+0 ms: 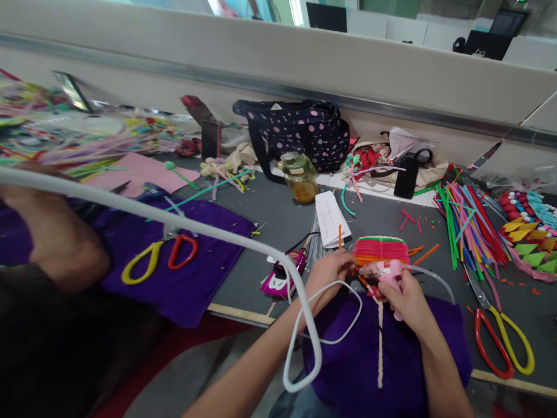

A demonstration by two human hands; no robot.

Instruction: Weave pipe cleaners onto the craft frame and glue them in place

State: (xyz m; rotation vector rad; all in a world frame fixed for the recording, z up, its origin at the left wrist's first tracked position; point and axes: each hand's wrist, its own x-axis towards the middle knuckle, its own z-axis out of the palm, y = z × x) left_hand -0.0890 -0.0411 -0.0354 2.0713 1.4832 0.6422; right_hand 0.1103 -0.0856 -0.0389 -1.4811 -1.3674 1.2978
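Closest to me, through the head camera, I have a purple cloth [352, 366] at the near edge of the worktop [270, 220], with a cream strand [380, 354] hanging down over it. Above that, my right hand [404, 293] is wrapped around the grip of a pink glue gun [385, 269], whose nozzle points left; a clear stick [437, 277] runs out of its back end. The woven piece [380, 249], banded in pink, green and orange, lies just beyond the gun, which covers part of its near side. My left hand [335, 267] is at the left end of that piece with its fingers bent; I can't tell whether they pinch it or only rest against it. Off to my left, blurred, I see another person's arm [65, 244], and a thick white tube [235, 237] sweeps across the view from that side. Scissors [486, 306] with red and yellow handles lie to my right, near a bundle of coloured strips [474, 223]. Left of the woven piece I make out a magenta-and-white object [282, 276], and slightly farther a folded white paper [333, 217]. Behind these stand a glass jar [300, 180] with brownish contents and a dark spotted bag [300, 130]; a black phone [407, 177] leans to their right. Farthest, past a pale partition [261, 52], are dark screens [326, 17].
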